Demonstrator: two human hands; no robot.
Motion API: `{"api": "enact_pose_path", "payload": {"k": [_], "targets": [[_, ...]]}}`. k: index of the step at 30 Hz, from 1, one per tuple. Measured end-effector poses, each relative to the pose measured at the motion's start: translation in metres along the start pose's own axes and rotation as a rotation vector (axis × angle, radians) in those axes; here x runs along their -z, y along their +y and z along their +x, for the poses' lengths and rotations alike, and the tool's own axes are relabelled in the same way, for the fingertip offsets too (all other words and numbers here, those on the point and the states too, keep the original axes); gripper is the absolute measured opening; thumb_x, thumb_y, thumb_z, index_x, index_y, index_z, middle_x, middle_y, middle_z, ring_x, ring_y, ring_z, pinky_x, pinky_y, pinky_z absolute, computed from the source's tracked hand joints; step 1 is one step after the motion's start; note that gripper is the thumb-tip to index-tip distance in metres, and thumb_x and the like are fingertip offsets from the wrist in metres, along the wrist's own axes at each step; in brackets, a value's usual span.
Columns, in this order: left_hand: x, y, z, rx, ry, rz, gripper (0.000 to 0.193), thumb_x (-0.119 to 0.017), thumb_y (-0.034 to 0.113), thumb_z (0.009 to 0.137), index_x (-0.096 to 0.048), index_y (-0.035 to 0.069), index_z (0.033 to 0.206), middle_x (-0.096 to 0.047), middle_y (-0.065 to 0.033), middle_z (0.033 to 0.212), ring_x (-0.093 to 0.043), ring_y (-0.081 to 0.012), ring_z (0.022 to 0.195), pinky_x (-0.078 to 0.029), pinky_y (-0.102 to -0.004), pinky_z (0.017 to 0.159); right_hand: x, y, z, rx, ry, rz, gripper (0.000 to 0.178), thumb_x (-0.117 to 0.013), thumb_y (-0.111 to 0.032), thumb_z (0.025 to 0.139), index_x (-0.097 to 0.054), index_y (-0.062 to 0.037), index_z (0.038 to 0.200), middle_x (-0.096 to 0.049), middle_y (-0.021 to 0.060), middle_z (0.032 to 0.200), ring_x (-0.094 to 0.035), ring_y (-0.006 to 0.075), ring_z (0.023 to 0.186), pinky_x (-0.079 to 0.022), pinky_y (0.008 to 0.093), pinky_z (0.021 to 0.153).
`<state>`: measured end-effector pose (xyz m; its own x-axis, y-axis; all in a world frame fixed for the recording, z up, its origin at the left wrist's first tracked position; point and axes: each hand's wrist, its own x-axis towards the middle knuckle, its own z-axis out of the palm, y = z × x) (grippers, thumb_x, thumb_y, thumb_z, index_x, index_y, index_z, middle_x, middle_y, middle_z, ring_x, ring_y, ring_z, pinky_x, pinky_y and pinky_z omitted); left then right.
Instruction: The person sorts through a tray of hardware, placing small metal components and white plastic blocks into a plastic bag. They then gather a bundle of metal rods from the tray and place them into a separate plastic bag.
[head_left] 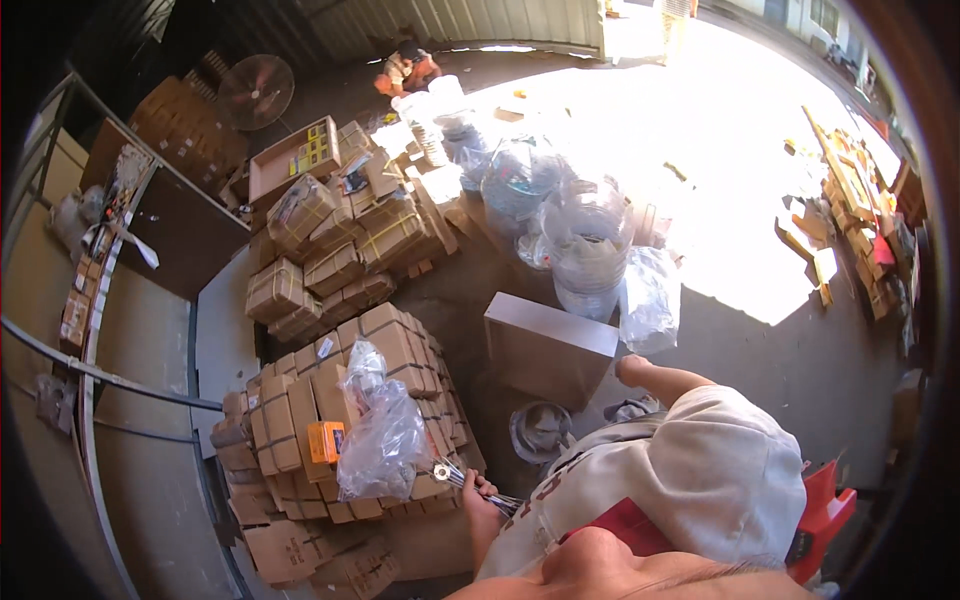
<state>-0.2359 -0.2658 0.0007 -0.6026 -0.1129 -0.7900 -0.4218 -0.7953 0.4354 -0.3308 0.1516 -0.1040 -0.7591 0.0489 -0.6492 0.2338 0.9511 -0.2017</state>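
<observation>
Metal rods [454, 475], one bundle, clasped in the left hand [484, 498] beside strapped cartons [385, 345], liable to slip if that grip slackens or snag the nearby plastic bag [385, 445]; right hand [630, 370], grip indiscernible.

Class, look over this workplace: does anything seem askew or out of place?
Yes. Crumpled clear plastic lies loosely over the strapped cartons, near the metal rods in the left hand; it looks carelessly dropped. Beyond, the tied parcels sit at mismatched angles, so that pile looks untidy.
</observation>
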Motion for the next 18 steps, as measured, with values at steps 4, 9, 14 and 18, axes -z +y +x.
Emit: {"api": "enact_pose_path", "payload": {"k": [4,9,14,18], "targets": [[-0.069,-0.036,0.001,-0.075,-0.174,0.152,0.016,-0.057,0.024,0.082,-0.053,0.009,0.08,-0.047,0.0007,0.061,-0.037,-0.007,0.044,-0.032,-0.0208,0.043,0.028,0.121,-0.056,-0.463,-0.089,0.554,0.02,-0.058,-0.014,0.073,-0.065,-0.0103,0.091,-0.063,0.0103,0.093,-0.058,0.0247,0.093,-0.046,0.0327,0.08],[-0.182,-0.119,0.004,0.029,-0.454,0.28,0.027,-0.05,0.032,0.085,-0.055,0.008,0.096,-0.051,-0.0008,0.066,-0.044,-0.0108,0.05,-0.039,-0.0263,0.051,-0.048,0.272,-0.102,-0.58,0.249,0.482,0.025,-0.059,-0.024,0.074,-0.064,-0.0066,0.092,-0.064,0.012,0.081,-0.062,0.0259,0.072,-0.05,0.0328,0.068],[-0.303,-0.216,-0.006,0.203,-0.725,0.309,0.026,-0.045,0.031,0.088,-0.054,0.008,0.097,-0.044,0.0003,0.063,-0.044,-0.0117,0.057,-0.042,-0.0295,0.061,-0.067,0.354,-0.144,-0.665,0.212,0.934,0.023,-0.058,-0.02,0.072,-0.064,-0.0011,0.084,-0.063,0.0118,0.072,-0.063,0.0206,0.063,-0.051,0.0318,0.062],[-0.395,-0.277,-0.014,0.364,-0.768,0.44,0.018,-0.052,0.024,0.086,-0.049,0.011,0.074,-0.033,0.0041,0.054,-0.033,-0.0067,0.046,-0.035,-0.0247,0.051,-0.108,0.407,-0.162,-0.737,0.409,1.034,0.02,-0.057,-0.017,0.071,-0.063,0.0007,0.078,-0.062,0.0102,0.065,-0.061,0.0172,0.057,-0.049,0.0297,0.055]]}}
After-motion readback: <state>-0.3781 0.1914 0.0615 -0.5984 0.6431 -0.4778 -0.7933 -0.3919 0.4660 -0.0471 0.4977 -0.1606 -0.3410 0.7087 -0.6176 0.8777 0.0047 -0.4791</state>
